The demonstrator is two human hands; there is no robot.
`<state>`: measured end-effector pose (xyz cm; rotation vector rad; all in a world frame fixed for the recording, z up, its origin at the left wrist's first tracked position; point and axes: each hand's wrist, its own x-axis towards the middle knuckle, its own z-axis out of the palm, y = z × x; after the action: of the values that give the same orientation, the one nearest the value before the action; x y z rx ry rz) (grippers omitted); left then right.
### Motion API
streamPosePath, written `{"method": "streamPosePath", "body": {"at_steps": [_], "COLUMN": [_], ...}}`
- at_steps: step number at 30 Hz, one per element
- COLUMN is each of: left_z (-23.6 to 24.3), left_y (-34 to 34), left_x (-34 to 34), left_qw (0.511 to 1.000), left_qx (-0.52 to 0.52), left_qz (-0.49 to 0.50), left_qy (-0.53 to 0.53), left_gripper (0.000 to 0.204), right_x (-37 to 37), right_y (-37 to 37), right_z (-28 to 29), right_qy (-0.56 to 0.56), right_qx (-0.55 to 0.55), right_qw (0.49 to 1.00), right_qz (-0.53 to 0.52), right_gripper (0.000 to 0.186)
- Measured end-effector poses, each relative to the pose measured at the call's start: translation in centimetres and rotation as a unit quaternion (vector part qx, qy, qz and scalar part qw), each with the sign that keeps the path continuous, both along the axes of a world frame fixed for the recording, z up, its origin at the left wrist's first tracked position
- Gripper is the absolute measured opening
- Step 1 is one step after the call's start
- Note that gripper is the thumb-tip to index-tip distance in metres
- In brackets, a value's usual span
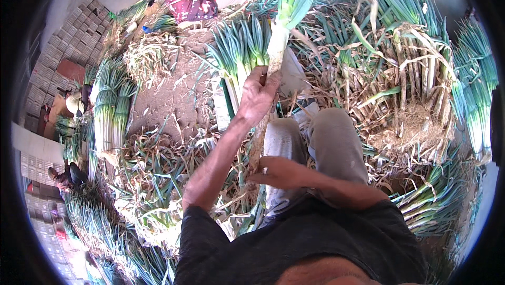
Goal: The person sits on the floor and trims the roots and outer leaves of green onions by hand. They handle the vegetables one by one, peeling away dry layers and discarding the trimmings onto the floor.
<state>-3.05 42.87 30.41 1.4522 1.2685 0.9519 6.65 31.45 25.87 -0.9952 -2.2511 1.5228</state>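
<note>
The left hand (258, 93) is gripping a green onion (279, 40) mid-stalk, while the right hand (278, 172) is clasping its lower end. A leafy bundle (239, 51) is lying beyond.

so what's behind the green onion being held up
Beyond the held green onion, a bundle of green onions shows on its left and a grey trouser leg on its lower right. Whatever lies directly behind it is covered.
</note>
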Motion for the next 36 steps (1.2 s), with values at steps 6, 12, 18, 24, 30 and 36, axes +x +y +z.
{"method": "streamPosePath", "body": {"at_steps": [6, 12, 18, 24, 30, 36], "left_z": [-1.0, -3.1, -2.7, -1.7, -4.7, -8.0], "left_y": [-3.6, -6.4, -1.0, 1.3, 1.3, -1.7], "left_x": [-2.6, -2.0, -1.4, 1.0, 1.2, -2.6], "left_qw": [0.995, 0.983, 0.989, 0.976, 0.955, 0.841], "left_qx": [0.092, 0.042, 0.04, 0.084, 0.27, 0.395], "left_qz": [0.013, -0.035, 0.069, 0.11, 0.073, -0.122], "left_qy": [-0.036, -0.175, -0.125, -0.168, 0.098, 0.35], "left_gripper": [0.033, 0.03, 0.049, 0.014, 0.028, 0.018], "right_x": [8.2, 8.5, 4.5, 4.2, 6.3, 9.3], "right_y": [9.3, 18.6, 18.7, 19.4, 21.6, 23.2], "right_z": [6.6, 8.3, 6.3, 4.2, 2.7, 1.4], "right_qy": [0.275, 0.545, 0.644, 0.634, 0.633, 0.622], "right_qx": [-0.055, -0.104, -0.192, -0.199, -0.175, -0.187], "right_qw": [0.892, 0.815, 0.712, 0.694, 0.672, 0.667], "right_qz": [-0.354, -0.17, -0.204, -0.277, -0.342, -0.364], "right_gripper": [0.036, 0.04, 0.034, 0.039, 0.037, 0.035]}}
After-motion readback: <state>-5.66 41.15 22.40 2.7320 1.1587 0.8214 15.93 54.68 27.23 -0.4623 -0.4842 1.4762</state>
